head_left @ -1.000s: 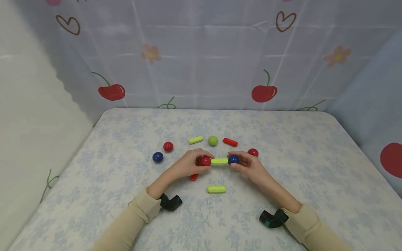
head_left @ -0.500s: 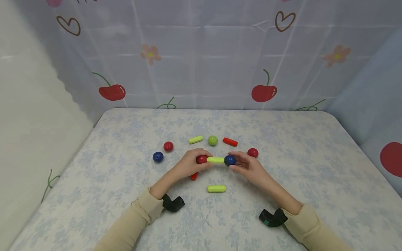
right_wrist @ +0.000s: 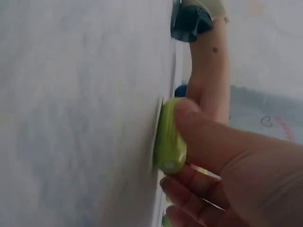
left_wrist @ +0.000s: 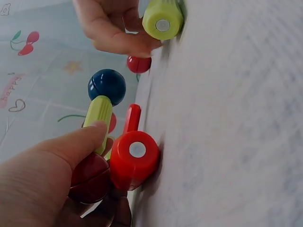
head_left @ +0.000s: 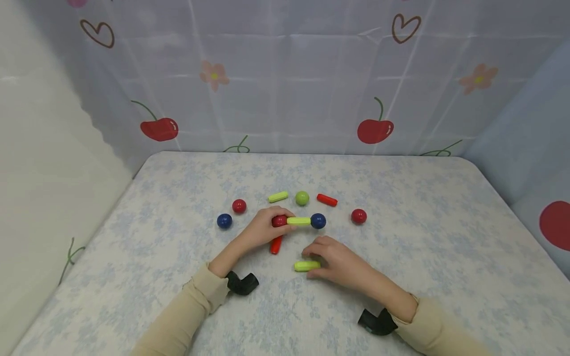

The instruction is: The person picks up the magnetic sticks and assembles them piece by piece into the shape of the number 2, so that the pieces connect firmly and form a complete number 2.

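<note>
Rod, yellow-green, faceted, plastic-looking [head_left: 304, 266], lies on pale, blue-patterned cloth [head_left: 271, 316] by my loosely parted right hand [head_left: 337, 262]; likely light, stiff (perhaps slippery), best gripped mid-length. My left hand [head_left: 260, 228] pinches a glossy red ball [head_left: 279, 221].

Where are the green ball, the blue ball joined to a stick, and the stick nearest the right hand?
Green ball [head_left: 302, 198]: head view, middle of its front.
Joined blue ball [left_wrist: 107, 87]: left wrist view, its visible middle.
Nearest yellow-green stick [head_left: 306, 266]: head view, its uncovered middle.

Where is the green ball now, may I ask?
In the head view, the green ball lies between a lime rod, left, and a red rod, right.
</note>
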